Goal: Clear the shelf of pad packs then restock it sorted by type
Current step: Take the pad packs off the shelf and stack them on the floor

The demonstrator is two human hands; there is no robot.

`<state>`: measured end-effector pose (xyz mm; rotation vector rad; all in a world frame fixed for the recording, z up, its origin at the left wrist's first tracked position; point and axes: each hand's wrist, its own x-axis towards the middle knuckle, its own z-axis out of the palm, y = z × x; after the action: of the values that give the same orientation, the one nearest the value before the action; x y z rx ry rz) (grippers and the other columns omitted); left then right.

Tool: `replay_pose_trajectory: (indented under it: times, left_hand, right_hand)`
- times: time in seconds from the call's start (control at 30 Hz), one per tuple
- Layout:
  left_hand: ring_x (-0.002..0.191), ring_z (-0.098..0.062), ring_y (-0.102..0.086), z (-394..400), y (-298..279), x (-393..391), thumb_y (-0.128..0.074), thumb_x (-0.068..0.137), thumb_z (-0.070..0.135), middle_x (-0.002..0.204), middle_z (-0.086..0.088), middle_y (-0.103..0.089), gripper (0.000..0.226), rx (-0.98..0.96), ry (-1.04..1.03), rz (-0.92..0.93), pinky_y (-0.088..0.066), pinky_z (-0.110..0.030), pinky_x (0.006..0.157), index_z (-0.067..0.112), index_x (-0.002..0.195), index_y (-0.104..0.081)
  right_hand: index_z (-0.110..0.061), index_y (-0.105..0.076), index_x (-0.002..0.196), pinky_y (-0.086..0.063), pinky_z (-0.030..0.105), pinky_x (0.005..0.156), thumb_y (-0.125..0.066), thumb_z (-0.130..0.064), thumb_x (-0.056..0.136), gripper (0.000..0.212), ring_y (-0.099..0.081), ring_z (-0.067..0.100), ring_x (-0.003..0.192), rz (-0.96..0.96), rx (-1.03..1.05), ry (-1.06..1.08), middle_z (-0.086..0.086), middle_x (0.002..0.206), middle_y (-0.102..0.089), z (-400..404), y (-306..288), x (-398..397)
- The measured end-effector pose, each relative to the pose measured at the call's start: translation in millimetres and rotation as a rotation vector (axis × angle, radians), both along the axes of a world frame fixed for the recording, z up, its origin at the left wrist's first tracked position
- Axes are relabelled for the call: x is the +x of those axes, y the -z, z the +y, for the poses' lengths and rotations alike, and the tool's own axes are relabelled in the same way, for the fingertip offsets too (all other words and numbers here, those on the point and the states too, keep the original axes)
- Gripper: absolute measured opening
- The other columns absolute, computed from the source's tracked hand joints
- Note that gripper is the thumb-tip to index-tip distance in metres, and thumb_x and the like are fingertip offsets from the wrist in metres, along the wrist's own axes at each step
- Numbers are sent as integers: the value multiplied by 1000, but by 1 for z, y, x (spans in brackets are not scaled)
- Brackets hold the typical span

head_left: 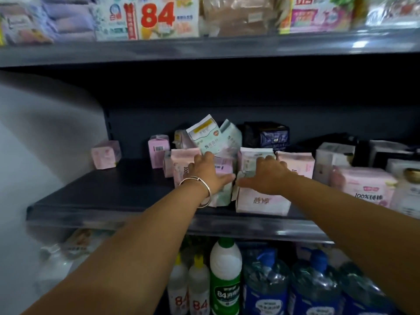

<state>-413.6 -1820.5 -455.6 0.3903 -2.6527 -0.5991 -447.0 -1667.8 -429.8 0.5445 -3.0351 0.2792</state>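
Head view: on the dark middle shelf [109, 194], the left hand [208, 172], a bangle [200, 189] on its wrist, rests with spread fingers on a pink-and-teal pad pack [221, 176]. The right hand [267, 176] lies flat, fingers straight, on a pale pink pack [261, 202] just beside it. More packs, somewhat blurred, stand behind and right. Neither hand appears to grip.

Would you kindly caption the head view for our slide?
Both hands, left hand and right hand, reach onto pink pad packs on the dark shelf.
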Motion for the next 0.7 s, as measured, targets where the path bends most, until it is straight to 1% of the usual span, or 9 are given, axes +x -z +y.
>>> replay_pose_trajectory:
  times: [0.07, 0.2, 0.3, 0.37, 0.43, 0.5, 0.57, 0.63, 0.7]
  left_hand:
    - [126, -35, -37, 4, -1, -13, -65, 73, 60, 140, -13, -31, 84, 23, -23, -38, -38, -48, 103, 18, 137, -30]
    - [127, -36, -37, 10, -4, -27, -66, 71, 61, 140, -16, -35, 91, -11, -73, -121, -38, -44, 103, 12, 139, -29]
    - [120, -36, -45, 7, -4, -33, -68, 75, 48, 132, -18, -44, 81, -20, -116, -152, -43, -41, 98, 9, 135, -31]
    - [116, -35, -49, 4, -7, -33, -68, 75, 42, 129, -17, -49, 80, 2, -128, -166, -45, -41, 97, 8, 135, -29]
    - [115, -33, -51, 4, -10, -31, -67, 77, 39, 130, -14, -48, 81, 28, -128, -194, -46, -37, 95, 7, 139, -25]
    - [114, -31, -52, 6, -12, -28, -68, 77, 35, 129, -12, -49, 80, 42, -126, -197, -46, -32, 87, 7, 139, -25]
    - [110, -30, -54, 7, -13, -25, -70, 75, 32, 125, -11, -52, 78, 65, -127, -164, -47, -32, 84, 8, 137, -29]
    - [107, -29, -55, 6, -14, -19, -71, 73, 31, 123, -9, -54, 75, 81, -126, -117, -50, -33, 85, 9, 134, -34]
    - [105, -28, -56, 4, -18, -10, -71, 73, 32, 122, -9, -54, 73, 100, -116, -92, -50, -33, 84, 9, 134, -35]
  right_hand:
    - [-11, -27, 145, -27, 46, 112, -46, -75, 78, 95, -30, 33, 135, -47, 62, -35, 13, 147, -30, -3, 1, -5]
    - [-13, -36, 141, -33, 43, 108, -44, -72, 81, 85, -38, 31, 130, -98, 80, -63, 13, 143, -36, -5, 0, -10]
    - [-14, -41, 137, -40, 34, 94, -51, -63, 82, 74, -44, 28, 123, -148, 45, -99, 12, 138, -40, -1, -3, -14]
    - [-13, -46, 133, -40, 29, 82, -56, -58, 82, 69, -47, 24, 113, -178, -10, -121, 10, 133, -45, 4, -5, -16]
    - [-14, -47, 132, -38, 28, 79, -57, -56, 82, 66, -46, 21, 105, -189, -47, -132, 8, 131, -48, 7, -5, -17]
    - [-14, -45, 134, -37, 27, 82, -54, -59, 83, 69, -47, 23, 114, -196, -68, -123, 9, 135, -47, 8, -2, -17]
    - [-16, -43, 137, -37, 27, 90, -52, -63, 82, 73, -45, 26, 122, -190, -93, -87, 9, 138, -43, 7, 4, -17]
    - [-16, -46, 132, -39, 37, 98, -53, -66, 77, 74, -45, 30, 120, -131, -117, -36, 10, 135, -42, 6, 9, -15]
    - [-16, -47, 127, -38, 43, 98, -54, -66, 75, 73, -41, 33, 120, -56, -133, 7, 9, 131, -40, 9, 7, -8]
